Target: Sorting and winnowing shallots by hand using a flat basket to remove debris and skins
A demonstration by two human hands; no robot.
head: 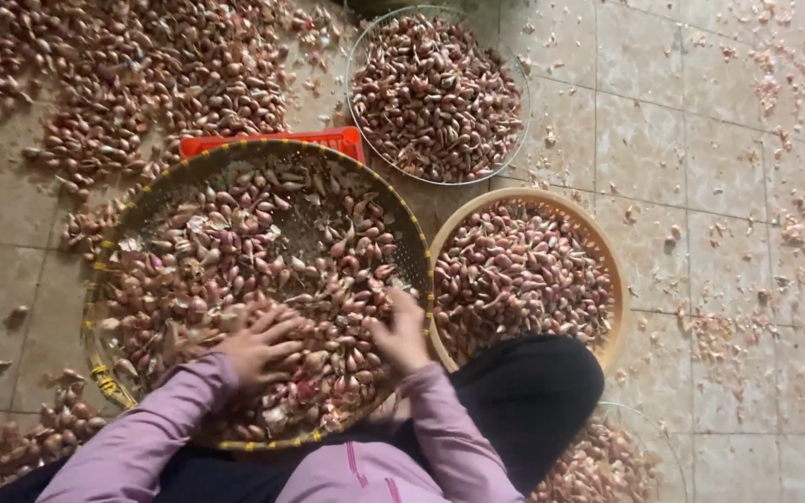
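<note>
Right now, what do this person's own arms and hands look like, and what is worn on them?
Both arms wear long, light purple sleeves that end at the wrists. The left hand and the right hand are bare: no gloves, and no rings or watch that I can see.

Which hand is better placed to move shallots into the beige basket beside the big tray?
Probably the right hand: it rests on the shallots near the woven tray's right rim, next to the beige basket. The left hand lies farther away.

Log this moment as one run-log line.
left hand: flat on shallots | right hand: on shallots at tray edge | woven tray: on lap | tan basket: beside, full
</note>
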